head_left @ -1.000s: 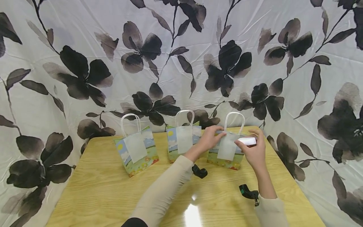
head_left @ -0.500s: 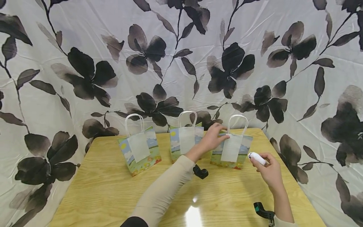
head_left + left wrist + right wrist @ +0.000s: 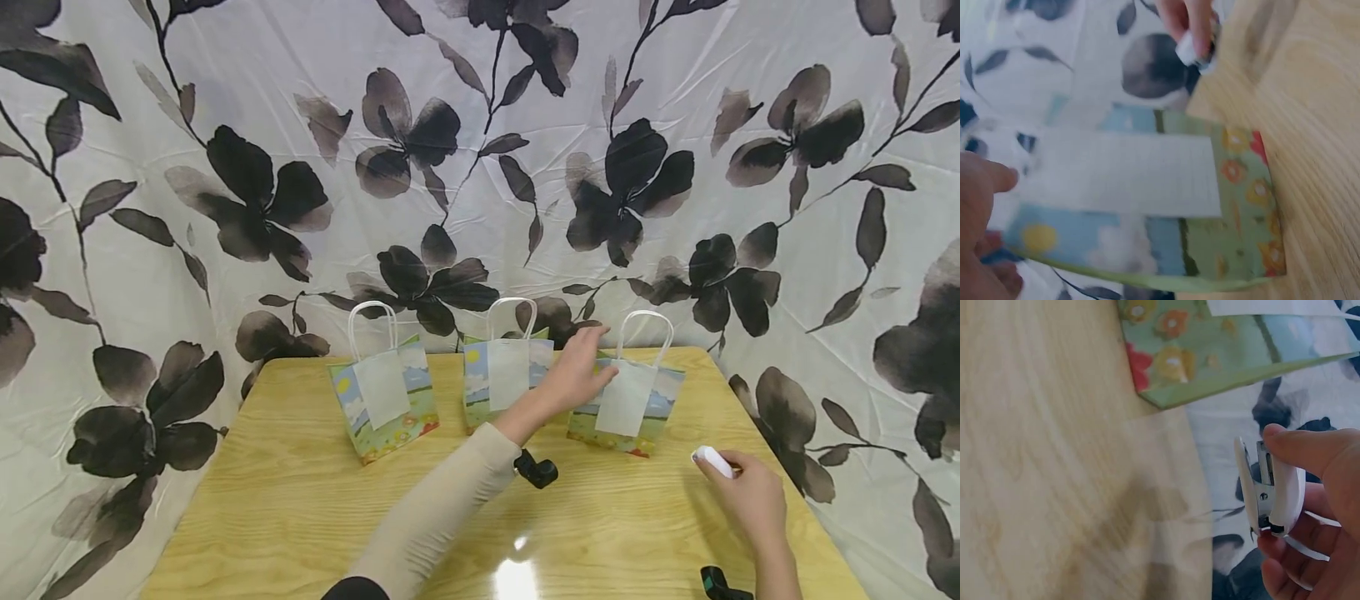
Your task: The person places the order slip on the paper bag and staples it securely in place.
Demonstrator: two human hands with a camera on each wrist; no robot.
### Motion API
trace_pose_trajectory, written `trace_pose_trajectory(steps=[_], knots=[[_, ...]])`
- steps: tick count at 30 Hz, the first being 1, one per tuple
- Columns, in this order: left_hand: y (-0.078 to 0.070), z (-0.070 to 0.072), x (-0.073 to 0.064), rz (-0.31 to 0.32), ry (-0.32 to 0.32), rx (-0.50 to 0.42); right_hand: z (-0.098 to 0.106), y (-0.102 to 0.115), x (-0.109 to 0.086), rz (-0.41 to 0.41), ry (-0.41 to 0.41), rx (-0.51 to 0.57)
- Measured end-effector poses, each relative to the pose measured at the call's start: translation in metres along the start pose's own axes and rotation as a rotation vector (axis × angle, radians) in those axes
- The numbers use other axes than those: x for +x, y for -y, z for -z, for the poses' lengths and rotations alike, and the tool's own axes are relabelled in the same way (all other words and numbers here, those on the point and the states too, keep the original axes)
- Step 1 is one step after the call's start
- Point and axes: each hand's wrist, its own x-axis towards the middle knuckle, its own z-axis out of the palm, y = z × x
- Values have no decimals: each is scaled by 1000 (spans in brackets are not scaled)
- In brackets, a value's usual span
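My right hand [image 3: 753,500] holds a small white stapler [image 3: 1288,490] between thumb and fingers, over the right side of the table. In the right wrist view its two arms stand apart, with metal inside. My left hand [image 3: 576,375] is at the upper left corner of the rightmost paper gift bag [image 3: 660,404], fingers extended and thumb near the top edge. A blank white sheet [image 3: 622,400] hangs down this bag's front, below its white twisted handle [image 3: 647,315]. The left wrist view shows the same bag [image 3: 1254,206], somewhat blurred, with the left thumb [image 3: 1000,178] by its top.
Two matching bags, a middle one [image 3: 474,387] and a left one [image 3: 420,400], stand in the row, each with a white sheet on its front. The wooden table [image 3: 300,517] backs onto a floral cloth [image 3: 525,208]. Black wrist mounts [image 3: 536,469] are on both arms.
My right hand has drawn away from the rightmost bag, down and to the right, with the stapler. The left hand's fingers have loosened from the bag's top corner.
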Motion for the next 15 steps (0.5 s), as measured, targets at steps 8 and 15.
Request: trace_pose_trajectory(steps=[8, 15], knots=[[-22, 31, -62, -47, 133, 82, -7, -17, -7, -3, 22, -39], [4, 41, -125, -107, 394, -47, -8, -25, -9, -29, 72, -75]])
